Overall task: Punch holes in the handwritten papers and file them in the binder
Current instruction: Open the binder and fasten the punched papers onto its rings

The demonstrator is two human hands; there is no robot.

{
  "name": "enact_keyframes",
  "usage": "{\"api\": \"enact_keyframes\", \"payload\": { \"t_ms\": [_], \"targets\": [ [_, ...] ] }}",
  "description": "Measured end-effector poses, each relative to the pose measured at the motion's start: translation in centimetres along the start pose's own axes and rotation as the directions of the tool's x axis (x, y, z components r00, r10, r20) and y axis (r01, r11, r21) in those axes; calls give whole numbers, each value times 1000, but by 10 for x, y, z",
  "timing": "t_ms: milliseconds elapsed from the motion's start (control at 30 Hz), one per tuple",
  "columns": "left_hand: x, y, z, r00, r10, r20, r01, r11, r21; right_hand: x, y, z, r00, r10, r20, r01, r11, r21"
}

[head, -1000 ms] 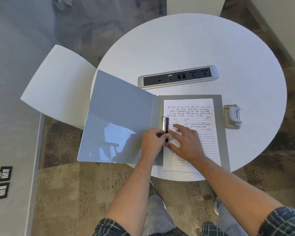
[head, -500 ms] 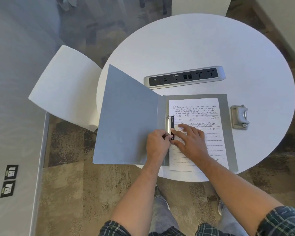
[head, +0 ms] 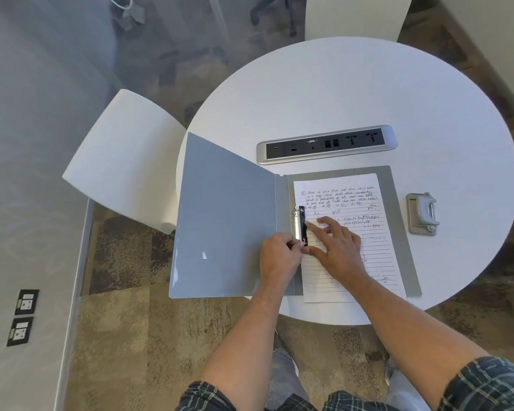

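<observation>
A grey binder (head: 226, 215) lies open on the round white table (head: 353, 93), its left cover raised and hanging past the table edge. A lined handwritten paper (head: 371, 250) lies on the binder's right half. The black and metal ring clip (head: 300, 225) stands along the paper's left margin. My left hand (head: 279, 256) pinches the clip's lower end with curled fingers. My right hand (head: 336, 247) lies flat on the paper, its fingers stretched toward the clip. A grey hole punch (head: 422, 213) sits on the table to the right of the binder.
A silver power and socket strip (head: 327, 143) is set into the table behind the binder. One white chair (head: 122, 161) stands at the left of the table and another white chair (head: 356, 16) at the far side. A grey wall with sockets (head: 24, 315) runs along the left.
The binder's left cover has swung up from lying flat to a raised angle. Both hands have stayed at the ring clip; the camera view has shifted slightly.
</observation>
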State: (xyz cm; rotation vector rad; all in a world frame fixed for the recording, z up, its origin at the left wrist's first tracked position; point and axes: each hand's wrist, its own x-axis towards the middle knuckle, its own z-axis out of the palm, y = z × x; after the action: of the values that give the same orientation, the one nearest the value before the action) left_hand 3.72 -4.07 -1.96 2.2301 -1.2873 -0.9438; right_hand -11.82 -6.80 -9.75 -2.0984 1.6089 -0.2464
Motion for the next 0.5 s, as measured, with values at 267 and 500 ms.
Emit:
{"api": "enact_keyframes", "payload": {
  "t_ms": [267,500],
  "targets": [
    [-7,17,-9,1000,-2,19,1,998,64,7,-1,-5,998,11,64,-12,1000,13],
    [-33,34,-52,911,413,0,-366,807,463,12,-3,-17,989,-32,141,44,995,-84]
  ]
}}
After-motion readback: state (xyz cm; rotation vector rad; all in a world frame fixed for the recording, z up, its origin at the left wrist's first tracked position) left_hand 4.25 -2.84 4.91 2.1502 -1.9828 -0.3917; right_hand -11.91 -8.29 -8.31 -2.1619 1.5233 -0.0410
